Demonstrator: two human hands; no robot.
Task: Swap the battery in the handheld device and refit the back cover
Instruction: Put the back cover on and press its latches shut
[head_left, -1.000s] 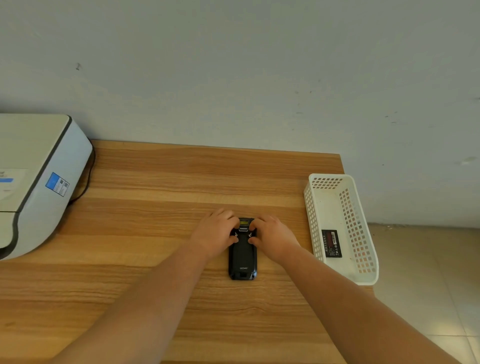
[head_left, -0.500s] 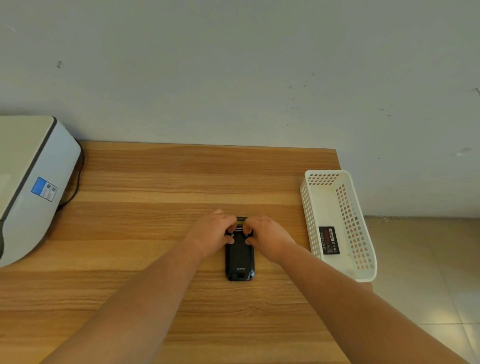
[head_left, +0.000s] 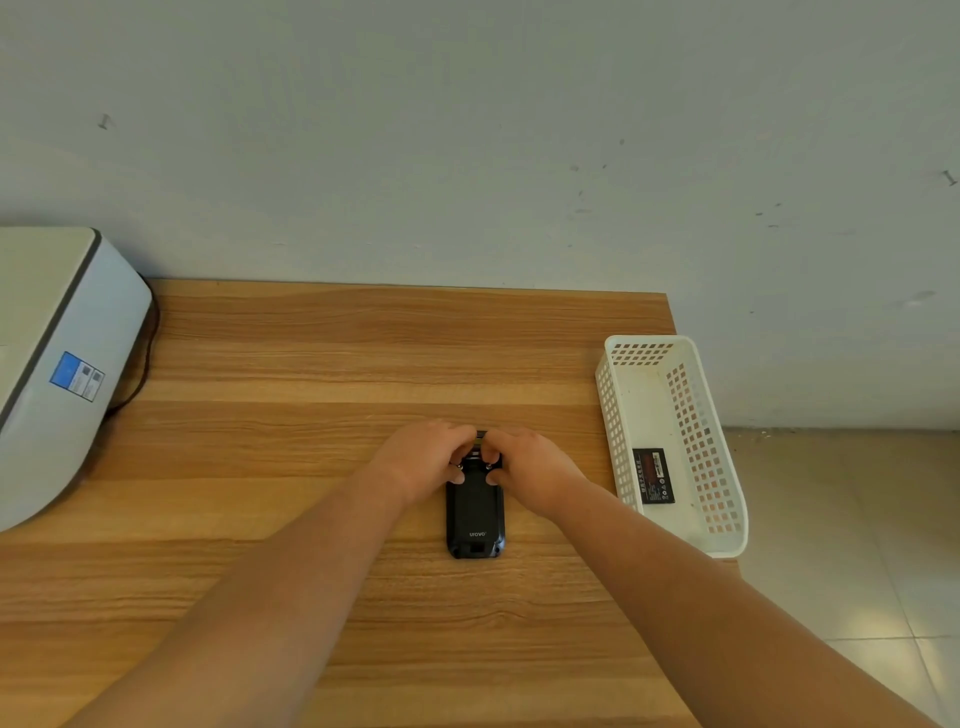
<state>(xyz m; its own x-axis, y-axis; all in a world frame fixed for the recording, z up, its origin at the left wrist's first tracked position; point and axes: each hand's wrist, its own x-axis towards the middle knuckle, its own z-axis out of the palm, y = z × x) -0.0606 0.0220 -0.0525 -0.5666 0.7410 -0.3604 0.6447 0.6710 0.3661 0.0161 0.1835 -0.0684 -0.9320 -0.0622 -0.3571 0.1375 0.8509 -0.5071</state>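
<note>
The black handheld device (head_left: 475, 512) lies flat on the wooden table (head_left: 311, 364), back side up. Small pale letters near its close end read "urovo". Its long side runs straight away from the person, toward the wall (head_left: 467, 130). The far end is tucked under the fingers.

The left hand (head_left: 423, 462) sits on the left of the far end of the device. The right hand (head_left: 530, 470) sits on the right of it. The fingers of both hands are bent and curled in, close together, and the tips press on the top part of the device. The two hands almost meet in the middle. Two small round screw-like spots show between the fingertips. Whether the fingers pinch a small part there cannot be told.

To the right, near the table edge, stands a white basket (head_left: 722, 540) with many small holes. A flat black battery (head_left: 653, 476) lies inside it, with a red and white label. The writing on it is too small to read.

At the left edge sits a big white machine (head_left: 62, 374). It has a blue and white sticker (head_left: 77, 376), too small to read. A dark cable (head_left: 143, 364) runs behind it.
</note>
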